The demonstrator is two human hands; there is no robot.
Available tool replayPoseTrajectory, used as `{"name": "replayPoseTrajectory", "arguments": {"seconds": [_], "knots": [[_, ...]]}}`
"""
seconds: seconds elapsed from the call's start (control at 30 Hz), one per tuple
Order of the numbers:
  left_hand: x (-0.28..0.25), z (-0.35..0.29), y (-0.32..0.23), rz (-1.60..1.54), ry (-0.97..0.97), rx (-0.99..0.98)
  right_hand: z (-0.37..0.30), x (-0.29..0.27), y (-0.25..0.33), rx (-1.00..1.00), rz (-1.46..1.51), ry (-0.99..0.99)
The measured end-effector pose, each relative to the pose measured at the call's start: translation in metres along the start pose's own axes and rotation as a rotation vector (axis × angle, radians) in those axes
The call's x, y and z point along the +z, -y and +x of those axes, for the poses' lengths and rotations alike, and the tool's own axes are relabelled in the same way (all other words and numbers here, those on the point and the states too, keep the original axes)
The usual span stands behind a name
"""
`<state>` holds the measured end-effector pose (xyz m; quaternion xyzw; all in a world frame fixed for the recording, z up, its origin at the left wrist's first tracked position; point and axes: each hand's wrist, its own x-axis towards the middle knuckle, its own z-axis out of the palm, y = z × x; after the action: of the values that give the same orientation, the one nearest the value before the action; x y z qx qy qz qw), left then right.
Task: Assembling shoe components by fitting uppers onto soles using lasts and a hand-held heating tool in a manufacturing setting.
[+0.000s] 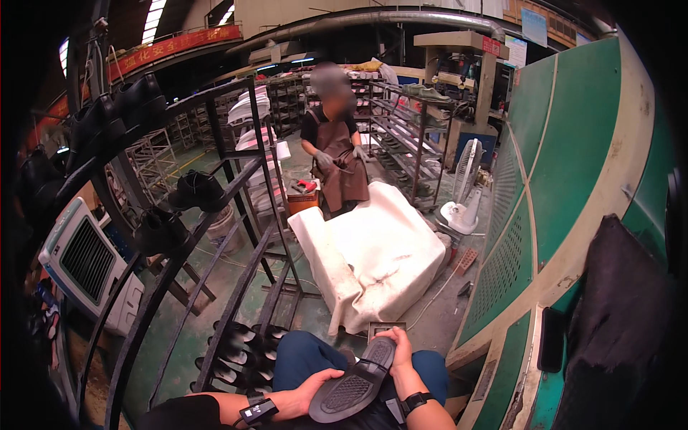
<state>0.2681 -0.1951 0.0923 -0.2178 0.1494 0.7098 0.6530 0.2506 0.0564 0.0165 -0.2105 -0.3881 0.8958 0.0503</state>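
Note:
A black shoe (352,387) lies across my lap with its patterned sole turned up. My left hand (319,388) grips its near end from the left, thumb along the sole's edge. Around the far end, on the right side, my right hand (400,348) is closed. The shoe's upper is mostly hidden below the sole. A thin dark strip, like a lace or cord, crosses the sole near my right hand.
A metal rack (236,188) holding black shoes stands at left. Ahead is a cloth-covered block (380,251), with a seated person (340,154) in a brown apron beyond. A white fan (464,179) and a green machine (573,150) stand on the right.

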Motion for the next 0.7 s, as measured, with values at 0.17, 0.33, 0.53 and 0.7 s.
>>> {"name": "replayPoseTrajectory", "arguments": {"seconds": [0.17, 0.33, 0.53, 0.7], "knots": [[0.053, -0.004, 0.029, 0.119, -0.313, 0.214, -0.004, 0.006, 0.004, 0.065, 0.097, -0.072], [0.064, -0.031, 0.044, 0.203, 0.017, 0.36, -0.031, 0.037, 0.031, -0.017, 0.254, 0.053], [0.062, -0.042, 0.047, 0.356, -0.107, 0.357, -0.002, -0.056, -0.022, -0.149, -0.607, -0.088], [0.102, -0.071, 0.046, 0.621, 0.116, 0.631, -0.021, -0.061, 0.0, 0.342, -0.118, 0.064]]}}
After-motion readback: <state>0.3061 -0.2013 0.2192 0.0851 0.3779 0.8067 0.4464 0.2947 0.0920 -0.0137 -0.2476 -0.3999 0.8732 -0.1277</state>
